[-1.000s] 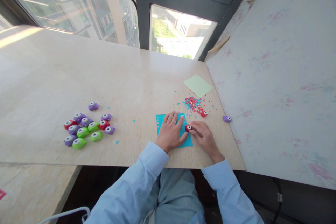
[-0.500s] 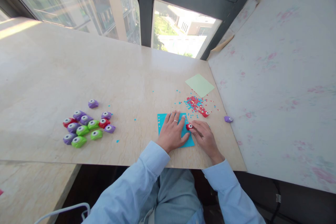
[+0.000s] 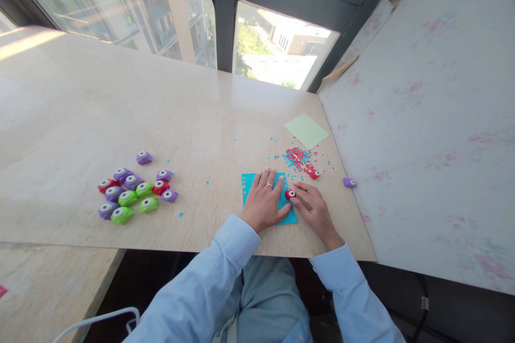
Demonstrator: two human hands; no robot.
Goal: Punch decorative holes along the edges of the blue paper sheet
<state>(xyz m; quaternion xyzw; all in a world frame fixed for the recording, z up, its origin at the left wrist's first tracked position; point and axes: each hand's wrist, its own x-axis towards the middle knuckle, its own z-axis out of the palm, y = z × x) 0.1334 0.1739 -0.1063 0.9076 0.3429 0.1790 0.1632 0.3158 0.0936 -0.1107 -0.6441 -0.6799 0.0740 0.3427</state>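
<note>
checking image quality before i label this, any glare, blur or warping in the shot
Head view: bright daylight through the window washes out the outside; a sunlit patch glares on the far left of the table. Straight edges bow from wide-angle warping. The left hand, right hand and blue paper look sharp, with soft shadows.

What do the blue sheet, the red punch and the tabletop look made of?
Blue sheet: thin matte paper, lying flat, with holes along its edge. Red punch: likely glossy moulded plastic. Tabletop: polished beige stone or a laminate imitating it; it is veined and reflects the window light.
</note>
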